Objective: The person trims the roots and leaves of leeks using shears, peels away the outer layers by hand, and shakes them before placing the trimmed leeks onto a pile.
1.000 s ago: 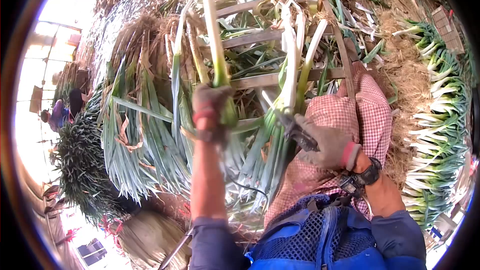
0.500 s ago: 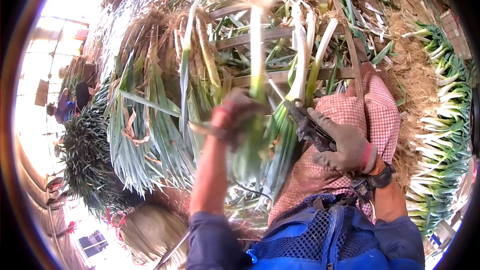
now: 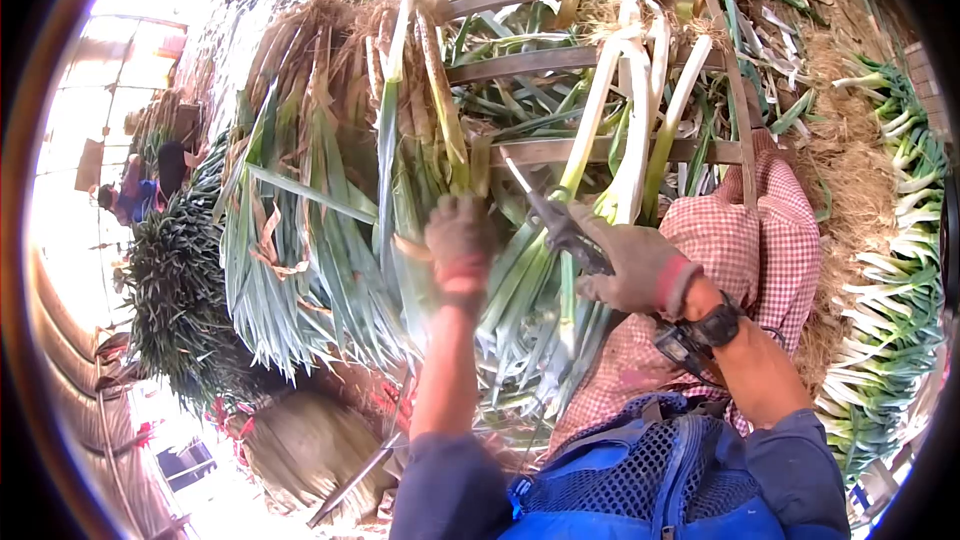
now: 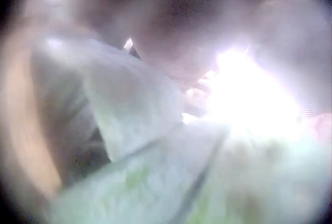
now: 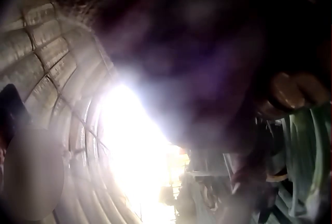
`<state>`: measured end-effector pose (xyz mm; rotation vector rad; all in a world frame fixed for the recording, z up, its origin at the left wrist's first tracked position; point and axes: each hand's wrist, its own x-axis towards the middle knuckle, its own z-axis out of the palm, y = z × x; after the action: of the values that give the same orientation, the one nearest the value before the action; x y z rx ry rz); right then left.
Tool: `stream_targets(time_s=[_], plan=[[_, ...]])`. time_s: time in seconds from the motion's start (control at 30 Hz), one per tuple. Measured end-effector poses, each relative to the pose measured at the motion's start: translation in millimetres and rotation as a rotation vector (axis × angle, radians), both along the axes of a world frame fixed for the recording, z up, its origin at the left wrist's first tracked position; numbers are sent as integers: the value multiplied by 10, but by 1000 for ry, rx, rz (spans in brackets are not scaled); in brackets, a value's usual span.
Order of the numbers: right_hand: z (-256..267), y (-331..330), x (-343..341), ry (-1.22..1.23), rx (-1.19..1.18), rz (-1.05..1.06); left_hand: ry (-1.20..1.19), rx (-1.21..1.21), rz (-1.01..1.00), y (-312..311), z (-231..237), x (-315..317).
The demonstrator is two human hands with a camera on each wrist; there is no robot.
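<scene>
In the head view my gloved left hand (image 3: 460, 240) is over green leek leaves, just below a brownish-stalked leek (image 3: 440, 100). Motion blur hides its fingers, so I cannot tell whether they grip a leaf. My gloved right hand (image 3: 635, 270) holds a black air gun (image 3: 575, 240) with a slim nozzle pointing up and left. Beyond that tool, several pale-stemmed leeks (image 3: 630, 130) lie on a slatted wooden frame (image 3: 540, 62), roots away from me. Broad, blurred leek leaves (image 4: 140, 177) fill the left wrist view's lower part; the right wrist view is mostly dark.
A heap of untrimmed leeks (image 3: 300, 170) lies left of the frame, with a dark green stack (image 3: 190, 290) farther left. White-stemmed leeks (image 3: 890, 290) line the far right beside straw-like root scraps (image 3: 830, 210). My checked trouser legs (image 3: 710, 250) flank the frame's right side.
The leek that my left hand held has gone right and now lies among the pale stems on the frame. My left hand is back at the left leeks, empty of that leek.
</scene>
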<state>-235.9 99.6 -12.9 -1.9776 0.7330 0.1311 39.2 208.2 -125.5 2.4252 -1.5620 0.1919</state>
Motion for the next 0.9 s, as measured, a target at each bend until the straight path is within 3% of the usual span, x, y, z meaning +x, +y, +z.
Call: stream_targets(time_s=[0.07,0.1,0.13,0.2,0.27,0.33,0.4,0.53,0.6,0.67,0.7,0.8,0.9], plan=[[89,-30,167,94,64,42,66,312,-15,257,-125,-210],[75,-7,232,124,63,184,220,435,-22,397,-232,-235],[55,1,283,154,58,327,169,332,-86,526,-242,-309],[-100,35,402,159,8,358,217,402,-6,587,-107,-425],[-128,7,567,196,-22,166,262,421,87,617,8,-434],[-125,6,641,221,-85,187,296,430,179,625,59,-359],[-122,46,669,226,-46,353,427,223,291,622,106,-299],[-57,-167,965,273,-23,203,436,-155,204,360,10,-132],[-126,-287,1119,270,-45,160,447,-109,215,168,50,-86],[-362,-409,1288,164,-347,87,424,-82,229,-15,18,2],[-386,-506,1369,150,-381,84,410,-68,232,-97,-17,56],[-178,-838,1606,189,-292,71,371,-21,234,-287,-103,160],[-248,-1090,1862,157,-365,8,362,57,264,-411,-194,181]])
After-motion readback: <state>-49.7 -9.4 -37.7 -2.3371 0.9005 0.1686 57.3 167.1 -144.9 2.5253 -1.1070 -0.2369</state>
